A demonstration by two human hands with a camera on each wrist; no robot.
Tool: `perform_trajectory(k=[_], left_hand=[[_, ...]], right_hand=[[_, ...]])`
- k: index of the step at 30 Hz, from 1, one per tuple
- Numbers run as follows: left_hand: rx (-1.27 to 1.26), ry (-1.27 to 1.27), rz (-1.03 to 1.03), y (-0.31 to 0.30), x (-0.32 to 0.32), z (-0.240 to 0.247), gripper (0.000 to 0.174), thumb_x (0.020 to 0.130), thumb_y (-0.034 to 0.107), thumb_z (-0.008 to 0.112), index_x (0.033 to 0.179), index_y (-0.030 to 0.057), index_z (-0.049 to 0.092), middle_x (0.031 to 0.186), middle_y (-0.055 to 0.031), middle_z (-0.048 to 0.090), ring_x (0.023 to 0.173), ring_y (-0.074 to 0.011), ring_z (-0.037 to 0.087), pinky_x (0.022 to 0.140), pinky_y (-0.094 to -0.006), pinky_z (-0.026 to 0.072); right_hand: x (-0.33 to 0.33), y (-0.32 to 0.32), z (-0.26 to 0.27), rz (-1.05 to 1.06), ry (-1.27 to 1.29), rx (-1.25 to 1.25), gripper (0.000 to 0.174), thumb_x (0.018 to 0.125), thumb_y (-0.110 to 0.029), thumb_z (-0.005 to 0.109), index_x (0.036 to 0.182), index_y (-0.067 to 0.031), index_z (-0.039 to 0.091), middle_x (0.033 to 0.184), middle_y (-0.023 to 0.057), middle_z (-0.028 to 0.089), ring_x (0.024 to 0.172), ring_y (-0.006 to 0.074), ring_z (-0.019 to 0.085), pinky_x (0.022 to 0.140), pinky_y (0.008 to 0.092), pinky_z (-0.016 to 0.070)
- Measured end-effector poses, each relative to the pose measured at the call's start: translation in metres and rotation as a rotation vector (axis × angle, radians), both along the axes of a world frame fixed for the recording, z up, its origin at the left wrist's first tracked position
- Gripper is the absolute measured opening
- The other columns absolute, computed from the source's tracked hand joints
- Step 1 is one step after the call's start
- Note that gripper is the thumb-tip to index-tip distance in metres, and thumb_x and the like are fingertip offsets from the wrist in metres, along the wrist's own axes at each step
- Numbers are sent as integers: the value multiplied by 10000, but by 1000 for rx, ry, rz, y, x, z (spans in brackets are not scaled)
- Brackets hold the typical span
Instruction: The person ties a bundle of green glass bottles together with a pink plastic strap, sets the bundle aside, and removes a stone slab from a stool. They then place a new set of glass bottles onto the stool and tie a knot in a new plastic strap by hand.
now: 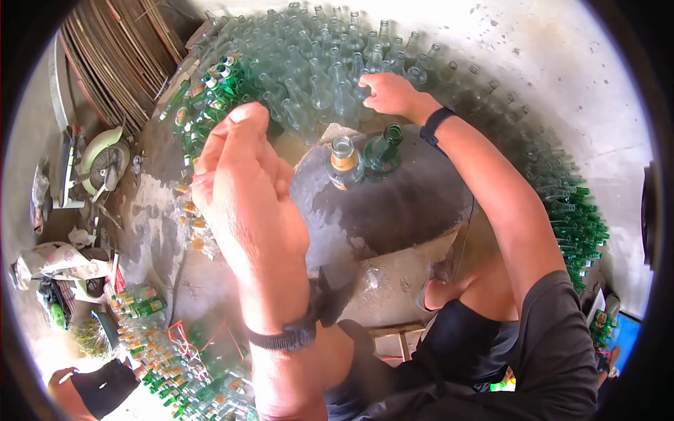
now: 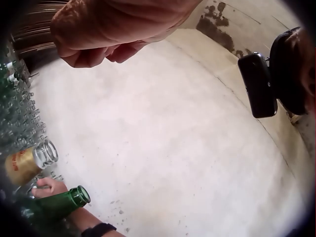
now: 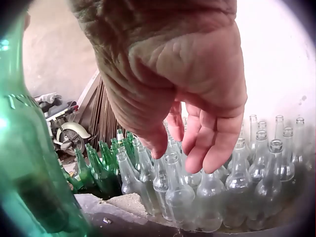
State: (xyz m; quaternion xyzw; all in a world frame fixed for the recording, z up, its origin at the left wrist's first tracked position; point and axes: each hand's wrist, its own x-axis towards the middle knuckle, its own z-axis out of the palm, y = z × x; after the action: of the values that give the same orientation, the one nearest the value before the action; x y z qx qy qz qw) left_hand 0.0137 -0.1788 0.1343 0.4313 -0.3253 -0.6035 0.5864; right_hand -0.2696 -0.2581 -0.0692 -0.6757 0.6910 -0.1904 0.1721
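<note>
My left hand (image 1: pixel 246 186) is raised in front of the dark slab, its fingers loosely bent and nothing seen in it. Farther forward, my right hand (image 1: pixel 395 95) reaches over the crowd of clear glass bottles (image 1: pixel 319 91). In the right wrist view its relaxed fingers (image 3: pixel 201 148) hang down over the bottle necks, thumb apart, holding nothing. On the dark slab (image 1: pixel 400 214) two bottles stand upright side by side: a clear one with a gold neck label (image 1: pixel 344 165) and a green one (image 1: pixel 382 154). The green bottle's side fills the left of the right wrist view.
Green bottles (image 1: pixel 221 88) cluster left of the clear ones, and more green bottles (image 1: pixel 579 221) line the right wall. Labelled bottles (image 1: pixel 140 302) crowd the lower left. A parked motorbike (image 1: pixel 105 165) and stacked brown sheets (image 1: pixel 116 59) stand at the left. Another person's leg shows lower left.
</note>
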Motion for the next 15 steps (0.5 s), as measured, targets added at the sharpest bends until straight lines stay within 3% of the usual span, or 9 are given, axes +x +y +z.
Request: perform_trajectory(k=[3, 5, 7, 9, 12, 14, 15], left_hand=[[27, 5, -11, 2, -4, -2, 62, 961, 85, 675, 950, 23, 672, 566, 78, 410, 493, -17, 308, 475, -220, 265], [57, 6, -81, 4, -6, -2, 192, 952, 102, 697, 802, 114, 577, 669, 77, 367, 547, -40, 285, 512, -251, 237], [64, 7, -84, 2, -9, -4, 187, 958, 102, 692, 809, 113, 579, 675, 77, 363, 549, -40, 282, 511, -250, 236], [71, 7, -86, -1, -12, -7, 183, 964, 102, 688, 816, 113, 582, 680, 77, 359, 550, -40, 278, 511, -250, 234], [49, 12, -22, -5, -15, -10, 63, 969, 92, 663, 945, 34, 670, 553, 89, 375, 487, -7, 263, 476, -226, 231], [87, 32, -82, -6, -15, -9, 137, 983, 97, 672, 868, 100, 598, 705, 79, 366, 559, -37, 280, 509, -244, 231], [90, 30, -82, -7, -16, -9, 137, 983, 97, 672, 868, 100, 598, 705, 79, 366, 559, -37, 280, 509, -244, 231]], right_hand=[[5, -19, -9, 16, 40, -10, 490, 831, -193, 686, 1306, -90, 621, 1153, 179, 685, 1128, 379, 650, 938, 481, 528], [9, -33, -13, 22, 89, -26, 524, 844, -195, 685, 1352, -104, 596, 1188, 177, 673, 1150, 379, 643, 953, 479, 526], [13, -46, -21, -16, 113, 22, 549, 860, -201, 691, 1390, -120, 571, 1215, 176, 654, 1169, 374, 636, 961, 480, 524], [14, -55, -29, 0, 129, 31, 553, 863, -204, 703, 1394, -126, 572, 1225, 173, 660, 1167, 370, 641, 962, 483, 524], [13, -64, -44, 33, 145, 41, 529, 866, -209, 726, 1371, -124, 593, 1225, 172, 680, 1150, 370, 654, 958, 488, 528], [11, -68, -52, 49, 146, 45, 501, 867, -211, 737, 1343, -116, 613, 1216, 174, 694, 1135, 375, 663, 952, 490, 531], [11, -71, -55, 52, 120, 25, 463, 869, -216, 744, 1306, -107, 633, 1188, 175, 708, 1106, 384, 674, 939, 492, 537]])
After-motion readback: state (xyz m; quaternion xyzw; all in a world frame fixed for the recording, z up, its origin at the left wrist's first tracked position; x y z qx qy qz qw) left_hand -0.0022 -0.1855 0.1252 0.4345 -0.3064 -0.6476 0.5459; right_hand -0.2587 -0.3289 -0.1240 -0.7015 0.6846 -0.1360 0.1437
